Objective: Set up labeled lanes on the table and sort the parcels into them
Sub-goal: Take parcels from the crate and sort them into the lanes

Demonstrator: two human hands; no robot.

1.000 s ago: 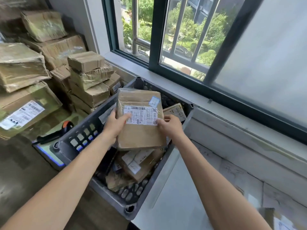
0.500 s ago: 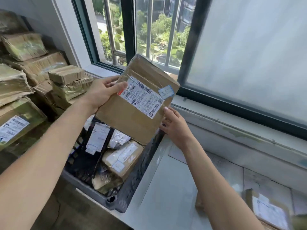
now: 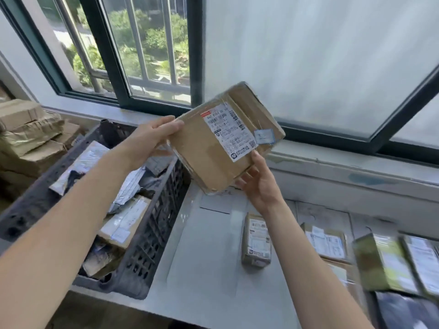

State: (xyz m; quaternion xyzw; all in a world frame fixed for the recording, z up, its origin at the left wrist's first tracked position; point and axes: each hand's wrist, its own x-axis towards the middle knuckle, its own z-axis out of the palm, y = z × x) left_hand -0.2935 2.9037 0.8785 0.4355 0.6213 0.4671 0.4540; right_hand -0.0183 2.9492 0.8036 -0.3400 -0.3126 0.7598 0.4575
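1 held parcel (image 3: 206, 157), mid-frame; 1 crate (image 3: 152, 233), lower left; approx. 5 parcels (image 3: 256, 241) on table (image 3: 202, 269), lower right.

- Brown parcel (image 3: 202, 160): flat cardboard box under clear tape, white shipping label and small blue-edged sticker facing up; tilted in the air, gripped by left hand (image 3: 152, 138) at one corner and right hand (image 3: 259, 184) at the opposite lower edge.
- Small parcel (image 3: 256, 241): brown, label up, flat on the table (image 3: 202, 269).
- Further parcels (image 3: 325, 241): label up, side by side further right, blurred.
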